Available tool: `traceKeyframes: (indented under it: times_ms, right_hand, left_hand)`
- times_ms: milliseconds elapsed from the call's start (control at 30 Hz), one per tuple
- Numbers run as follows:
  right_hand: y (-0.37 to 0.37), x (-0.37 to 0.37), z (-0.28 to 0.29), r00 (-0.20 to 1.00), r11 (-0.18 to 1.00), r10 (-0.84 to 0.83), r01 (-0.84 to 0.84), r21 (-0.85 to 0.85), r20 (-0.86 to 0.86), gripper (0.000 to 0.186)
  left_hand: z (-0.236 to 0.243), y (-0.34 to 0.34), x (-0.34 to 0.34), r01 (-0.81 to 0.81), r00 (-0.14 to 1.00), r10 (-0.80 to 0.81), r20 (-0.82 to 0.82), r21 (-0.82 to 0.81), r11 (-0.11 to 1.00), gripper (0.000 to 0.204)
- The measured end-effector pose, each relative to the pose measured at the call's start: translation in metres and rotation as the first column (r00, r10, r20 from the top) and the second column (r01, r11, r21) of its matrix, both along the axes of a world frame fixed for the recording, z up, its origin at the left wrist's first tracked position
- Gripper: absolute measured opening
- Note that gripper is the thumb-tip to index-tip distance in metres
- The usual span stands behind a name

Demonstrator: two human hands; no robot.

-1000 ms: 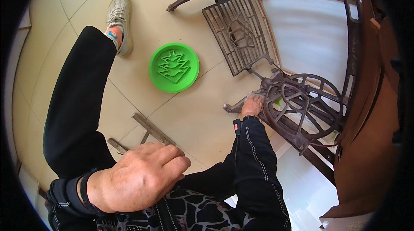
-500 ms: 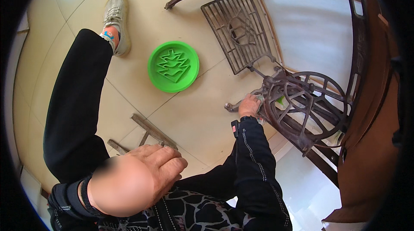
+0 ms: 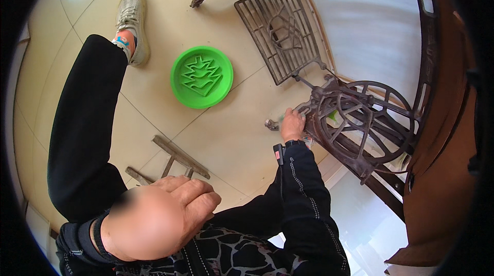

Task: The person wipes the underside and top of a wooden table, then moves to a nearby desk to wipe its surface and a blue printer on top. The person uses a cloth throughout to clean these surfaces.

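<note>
Fingers of the right hand [image 3: 292, 125] closed on an apparent pale cloth [image 3: 309, 141], seemingly for contact with the iron treadle frame [image 3: 324, 92] at right, holds the left hand [image 3: 167, 219] nearer, grip hidden and impossible to tell, green dish [image 3: 201, 77] lying apart, far left, on the floor [image 3: 242, 121].

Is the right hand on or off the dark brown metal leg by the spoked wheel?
On: the right hand curls its fingers over the dark brown metal leg, hiding part of it.

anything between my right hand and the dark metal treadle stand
Nothing visible blocks the bare right hand from the dark brown metal treadle stand. A pale, cloth-like scrap shows beside the hand; whether it separates skin from metal is hidden.
</note>
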State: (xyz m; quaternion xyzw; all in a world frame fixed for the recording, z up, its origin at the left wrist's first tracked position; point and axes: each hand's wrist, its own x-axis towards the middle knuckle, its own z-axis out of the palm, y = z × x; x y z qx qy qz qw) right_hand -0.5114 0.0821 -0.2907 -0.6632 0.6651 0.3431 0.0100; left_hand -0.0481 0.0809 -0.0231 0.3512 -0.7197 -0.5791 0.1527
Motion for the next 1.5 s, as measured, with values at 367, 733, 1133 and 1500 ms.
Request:
traceKeyframes:
  times_ms: [367, 733, 1133, 1500]
  right_hand:
    - [-0.028, -0.024, -0.02, 0.973, 0.996, -0.093, 0.094, -0.007, -0.21, 0.028]
    - [-0.042, -0.032, -0.043, 0.913, 0.986, -0.01, 0.076, 0.146, -0.407, 0.029]
    - [-0.012, -0.037, -0.057, 0.926, 0.985, 0.145, -0.101, 0.142, -0.348, 0.024]
    - [0.04, 0.012, -0.062, 0.958, 0.982, 0.14, -0.101, 0.162, -0.252, 0.02]
  left_hand:
    - [-0.008, -0.002, -0.003, -0.129, 0.982, 0.145, -0.117, 0.136, 0.982, 0.023]
    - [-0.016, -0.002, -0.008, -0.143, 0.984, 0.159, -0.083, 0.172, 0.975, 0.024]
    - [-0.01, -0.005, -0.007, -0.104, 0.992, 0.114, -0.061, 0.15, 0.983, 0.022]
    - [0.005, -0.011, 0.007, 0.203, 0.979, -0.181, -0.093, 0.543, 0.815, 0.039]
